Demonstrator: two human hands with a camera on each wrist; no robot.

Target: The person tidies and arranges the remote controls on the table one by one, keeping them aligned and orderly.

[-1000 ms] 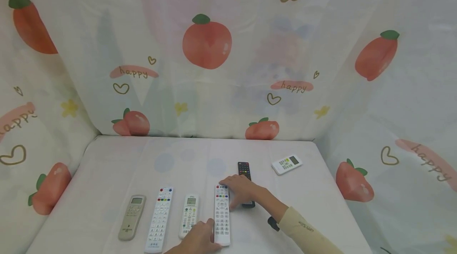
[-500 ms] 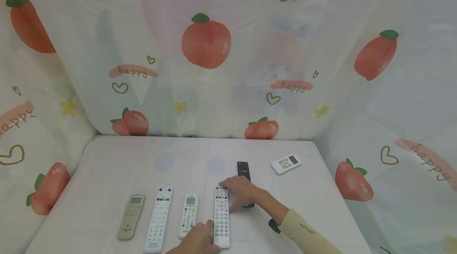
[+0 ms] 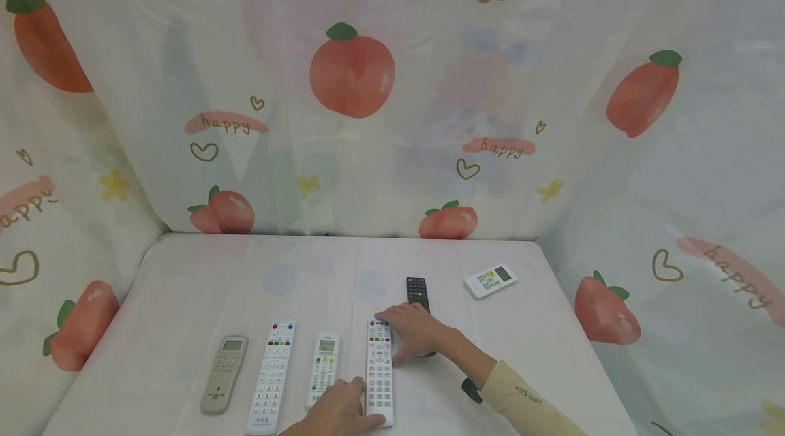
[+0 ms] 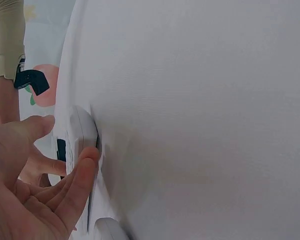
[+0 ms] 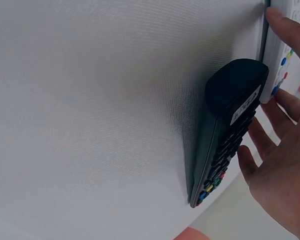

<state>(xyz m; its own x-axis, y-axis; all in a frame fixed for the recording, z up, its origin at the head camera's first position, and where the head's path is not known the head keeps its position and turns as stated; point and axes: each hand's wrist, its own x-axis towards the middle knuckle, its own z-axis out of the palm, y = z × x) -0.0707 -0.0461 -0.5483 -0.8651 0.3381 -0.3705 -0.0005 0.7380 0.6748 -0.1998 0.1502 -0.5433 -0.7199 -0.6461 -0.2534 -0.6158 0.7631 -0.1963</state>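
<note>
A long white remote control (image 3: 379, 371) lies lengthwise on the white table between both hands. My left hand (image 3: 339, 410) holds its near end, fingers along the left side and thumb at the lower end. At its far end, my right hand (image 3: 414, 331) grips it, fingertips over the top edge and thumb against the right side. The right wrist view shows that thumb touching the side of the white remote (image 5: 279, 55). Partly hidden under the right hand lies a black remote control (image 3: 417, 289), which the hand does not grip.
Left of the hands lie a short white remote with a screen (image 3: 323, 364), another long white remote (image 3: 272, 375) and a beige remote (image 3: 224, 375), roughly in a row. A small white remote (image 3: 490, 281) lies at the back right. Patterned cloth walls (image 3: 368, 170) enclose the table.
The long white remote has slid very slightly toward the near edge. My left thumb has shifted up onto its lower end. The right hand keeps nearly the same place; the other remotes stay put.
</note>
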